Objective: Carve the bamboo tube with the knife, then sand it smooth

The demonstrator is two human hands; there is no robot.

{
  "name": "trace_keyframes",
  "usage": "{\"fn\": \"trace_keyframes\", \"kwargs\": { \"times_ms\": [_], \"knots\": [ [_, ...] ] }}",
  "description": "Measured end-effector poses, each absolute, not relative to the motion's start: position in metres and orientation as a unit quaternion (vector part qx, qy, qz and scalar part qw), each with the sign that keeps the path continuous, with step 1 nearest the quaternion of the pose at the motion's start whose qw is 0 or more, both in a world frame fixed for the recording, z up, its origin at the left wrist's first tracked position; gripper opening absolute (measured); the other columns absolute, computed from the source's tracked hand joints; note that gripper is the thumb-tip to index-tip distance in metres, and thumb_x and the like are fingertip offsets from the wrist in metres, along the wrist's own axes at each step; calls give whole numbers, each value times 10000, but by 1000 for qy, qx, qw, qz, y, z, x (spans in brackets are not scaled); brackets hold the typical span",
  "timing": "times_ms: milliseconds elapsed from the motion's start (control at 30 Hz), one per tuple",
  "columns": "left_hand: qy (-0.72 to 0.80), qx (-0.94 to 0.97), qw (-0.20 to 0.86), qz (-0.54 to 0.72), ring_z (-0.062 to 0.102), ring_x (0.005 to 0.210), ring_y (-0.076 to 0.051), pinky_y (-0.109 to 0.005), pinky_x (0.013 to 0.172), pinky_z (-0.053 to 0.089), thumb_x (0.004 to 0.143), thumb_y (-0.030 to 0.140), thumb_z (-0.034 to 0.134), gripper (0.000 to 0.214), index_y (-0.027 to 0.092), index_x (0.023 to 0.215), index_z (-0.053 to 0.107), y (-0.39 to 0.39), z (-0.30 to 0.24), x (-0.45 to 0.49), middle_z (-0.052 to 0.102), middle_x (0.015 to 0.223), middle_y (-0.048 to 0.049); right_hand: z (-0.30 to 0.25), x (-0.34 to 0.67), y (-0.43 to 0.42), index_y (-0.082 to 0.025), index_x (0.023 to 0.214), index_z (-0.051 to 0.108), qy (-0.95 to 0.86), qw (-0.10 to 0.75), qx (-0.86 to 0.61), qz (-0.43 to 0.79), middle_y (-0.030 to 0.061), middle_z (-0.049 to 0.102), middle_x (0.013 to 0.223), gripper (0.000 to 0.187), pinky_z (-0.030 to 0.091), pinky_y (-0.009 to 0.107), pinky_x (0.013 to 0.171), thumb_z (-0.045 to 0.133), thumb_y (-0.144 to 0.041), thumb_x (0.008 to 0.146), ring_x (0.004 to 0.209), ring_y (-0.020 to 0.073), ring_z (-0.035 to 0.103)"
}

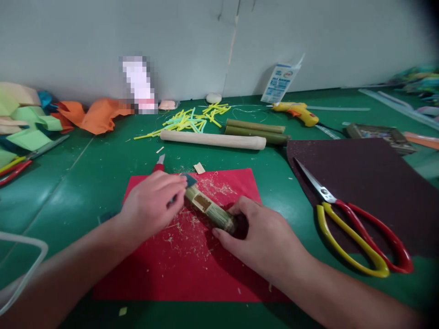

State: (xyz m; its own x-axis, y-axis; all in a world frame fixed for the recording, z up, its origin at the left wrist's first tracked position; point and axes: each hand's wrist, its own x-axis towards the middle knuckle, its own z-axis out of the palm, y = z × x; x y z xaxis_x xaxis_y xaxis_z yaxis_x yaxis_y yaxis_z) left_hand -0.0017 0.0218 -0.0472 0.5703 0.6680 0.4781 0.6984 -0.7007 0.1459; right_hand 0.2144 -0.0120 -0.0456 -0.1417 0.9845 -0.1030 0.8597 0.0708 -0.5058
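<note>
Bamboo stick (pixel 211 211) lies on the red sheet (pixel 192 260) atop the green desk (pixel 103 169), its long axis running diagonally from upper left, far from the person, down to lower right. Right hand (pixel 264 237) reaches in from the lower right, fingers clamped on the stick's near end. Left hand (pixel 151 205) comes from the lower left, fingers curled shut on a small dark scraper (pixel 190 179) pressed at the far end.

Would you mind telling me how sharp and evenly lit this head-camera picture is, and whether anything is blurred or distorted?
Head view: the centre is fairly sharp, with the bamboo piece and the shavings on the red sheet clear; the left hand is slightly smeared; the lighting is soft, with sheen on the green table; the edges bend and darken at the right corners; a patch by the wall is pixelated.
</note>
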Motion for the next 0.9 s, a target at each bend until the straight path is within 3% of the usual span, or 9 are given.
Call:
{"fn": "trace_keyframes", "kwargs": {
  "times_ms": [900],
  "knots": [
    [-385, -882, -2, -270, 602, 905, -171, -332, 824, 492, 809, 122, 537, 166, 147, 941, 634, 23, -48, -4, 673, 1008, -65, -45, 215, -12, -225, 758, 520, -723, 133, -632, 245, -17, 607, 637, 220, 331, 246, 473, 623, -390, 657, 532, 138, 519]
  ]
}}
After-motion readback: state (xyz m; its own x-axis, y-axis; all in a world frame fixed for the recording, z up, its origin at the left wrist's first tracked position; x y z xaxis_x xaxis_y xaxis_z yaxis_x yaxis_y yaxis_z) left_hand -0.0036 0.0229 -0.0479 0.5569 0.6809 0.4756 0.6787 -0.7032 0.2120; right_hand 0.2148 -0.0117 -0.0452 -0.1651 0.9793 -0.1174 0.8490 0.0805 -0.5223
